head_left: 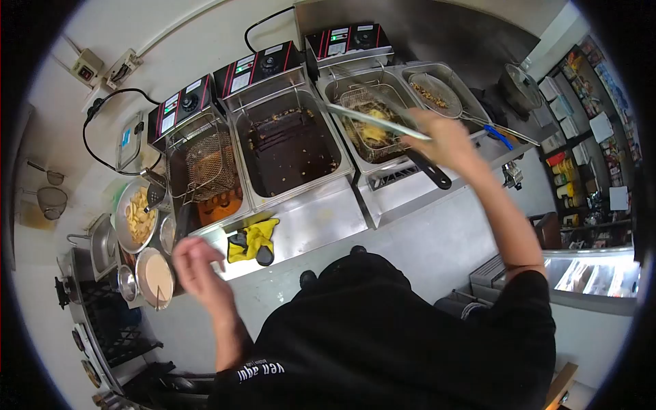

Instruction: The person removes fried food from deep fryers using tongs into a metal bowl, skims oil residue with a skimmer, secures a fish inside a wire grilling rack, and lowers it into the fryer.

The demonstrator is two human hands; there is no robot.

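My right hand [441,140] is closed around a pair of metal tongs [372,121], whose arms reach left over the right fryer. Below them, a wire fry basket [403,148] holds yellow, battered-looking food [374,130] in bubbling oil. The basket's black handle [430,171] sticks out just under my right hand. My left hand [201,270] hovers near the counter's front edge with loosely bent fingers and nothing in it. Beside it lie yellow and black gloves [253,241] on the steel counter.
The middle fryer [290,157] holds dark oil with floating crumbs. Another wire basket [208,164] sits in the left fryer. A round strainer [437,94] with crumbs rests at the right. Further left stand a bowl of pale slices [139,217] and a bowl of batter [157,277].
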